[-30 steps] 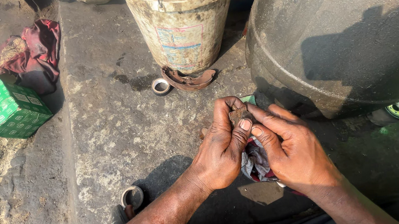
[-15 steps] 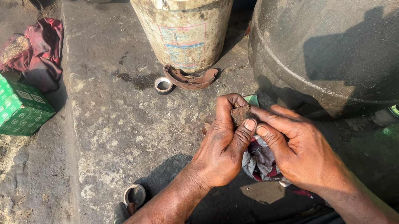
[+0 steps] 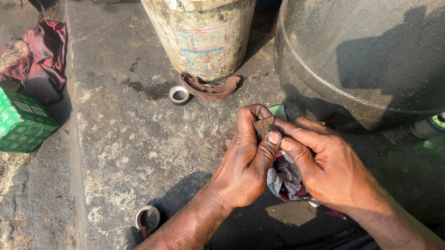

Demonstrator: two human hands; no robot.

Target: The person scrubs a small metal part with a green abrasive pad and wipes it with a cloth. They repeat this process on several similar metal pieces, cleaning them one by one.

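**Both hands pinch a small brown piece over the concrete**

The left hand [image 3: 243,164] curls shut around a small flat brown piece [image 3: 264,126], thumb pressing its near edge. The right hand [image 3: 329,169] meets it, thumb and forefinger closing on the same piece, with a grey-and-red rag [image 3: 285,180] bunched under its palm. Beyond them stands a grimy bucket [image 3: 204,27]; a green box [image 3: 8,120] sits well off left.

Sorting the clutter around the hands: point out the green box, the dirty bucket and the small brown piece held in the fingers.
green box [image 3: 8,120], head view, on its patterned top face.
dirty bucket [image 3: 204,27], head view, on its front wall.
small brown piece [image 3: 264,125], head view, on the flat part showing between both hands' fingertips.
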